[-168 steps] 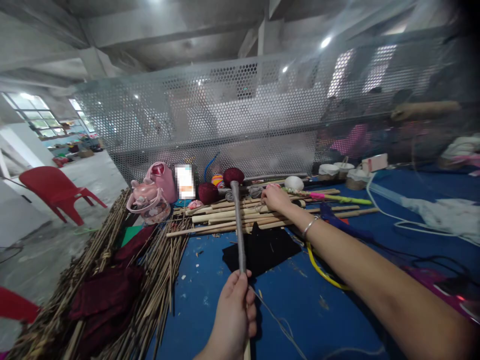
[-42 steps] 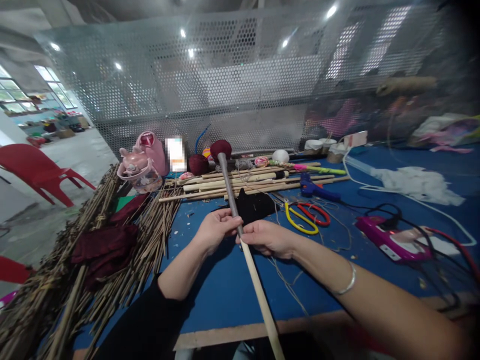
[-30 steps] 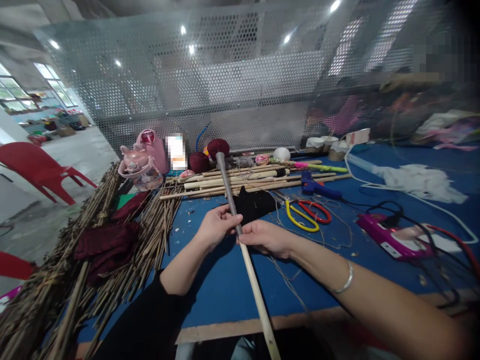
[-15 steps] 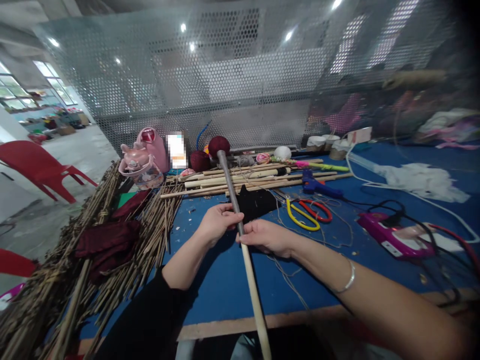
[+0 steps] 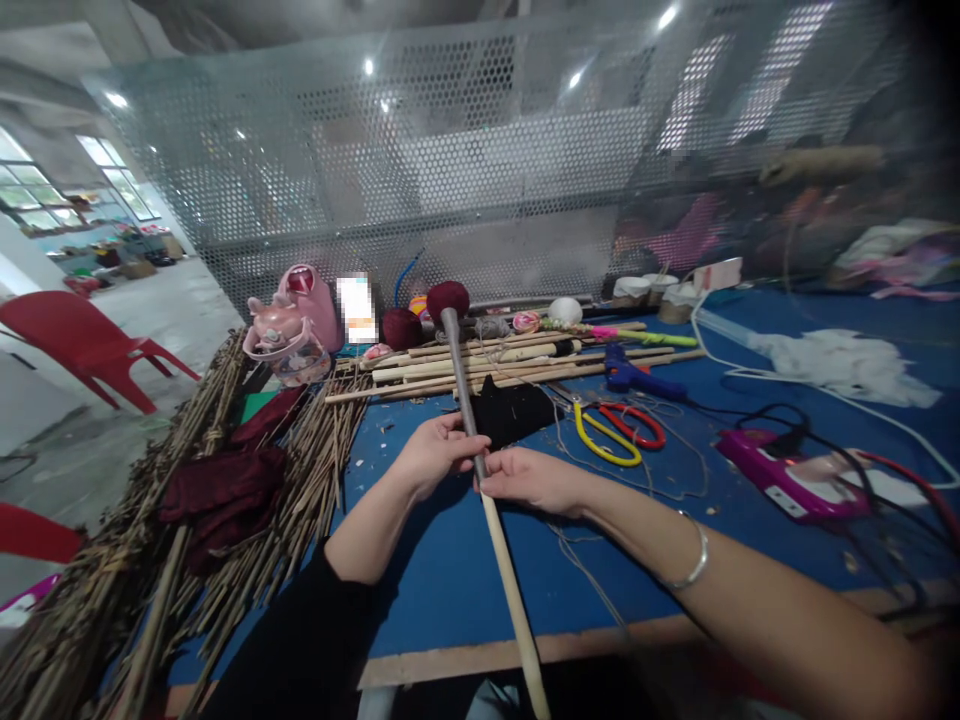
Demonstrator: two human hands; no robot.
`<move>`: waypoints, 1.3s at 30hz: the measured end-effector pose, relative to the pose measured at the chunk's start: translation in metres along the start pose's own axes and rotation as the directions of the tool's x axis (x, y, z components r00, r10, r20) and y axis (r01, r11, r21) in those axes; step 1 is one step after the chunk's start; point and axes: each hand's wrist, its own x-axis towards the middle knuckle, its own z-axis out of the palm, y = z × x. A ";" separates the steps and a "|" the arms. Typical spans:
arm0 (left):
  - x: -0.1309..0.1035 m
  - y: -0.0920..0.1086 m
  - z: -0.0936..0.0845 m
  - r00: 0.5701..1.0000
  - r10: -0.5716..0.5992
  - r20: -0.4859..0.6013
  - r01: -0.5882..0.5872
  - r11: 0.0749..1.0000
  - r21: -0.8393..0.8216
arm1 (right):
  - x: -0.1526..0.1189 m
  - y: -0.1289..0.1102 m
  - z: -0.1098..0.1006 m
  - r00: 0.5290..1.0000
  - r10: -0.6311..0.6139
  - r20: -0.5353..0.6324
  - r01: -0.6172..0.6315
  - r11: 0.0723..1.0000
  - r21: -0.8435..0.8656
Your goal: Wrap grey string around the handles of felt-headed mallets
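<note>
A long pale stick [image 5: 510, 595] has its upper part wrapped in grey material [image 5: 460, 375] and a dark red ball [image 5: 448, 301] at its far end. My left hand [image 5: 442, 452] pinches the grey part from the left. Just below it, my right hand [image 5: 517, 475] grips the stick near where grey meets bare wood. The stick slants from the ball down past the table's front edge. Black cloth [image 5: 514, 410] lies on the blue table just beyond my hands.
Yellow-handled and red-handled scissors [image 5: 609, 435], a blue glue gun [image 5: 641, 375] and a purple power strip [image 5: 795, 480] are on the right. Bundled twigs [image 5: 300, 480] and dark red cloth [image 5: 225, 490] cover the left. Several sticks lie behind, before a perforated metal screen [image 5: 480, 170].
The view has shifted slightly, so most things sit a little lower. Both hands keep their hold on the stick, close together as before.
</note>
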 end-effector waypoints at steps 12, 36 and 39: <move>0.000 -0.003 0.003 0.992 0.080 -0.100 -0.059 0.979 0.194 | -0.001 -0.002 -0.001 0.991 0.051 -0.127 -0.054 0.998 -0.020; 0.005 0.002 0.008 0.993 -0.052 -0.109 0.039 0.993 -0.115 | -0.005 -0.010 -0.002 0.972 0.148 -0.183 -0.136 0.988 0.073; 0.005 0.000 0.011 0.992 0.009 -0.127 -0.007 1.000 0.017 | -0.002 -0.006 0.002 0.980 0.064 -0.187 -0.061 0.998 0.026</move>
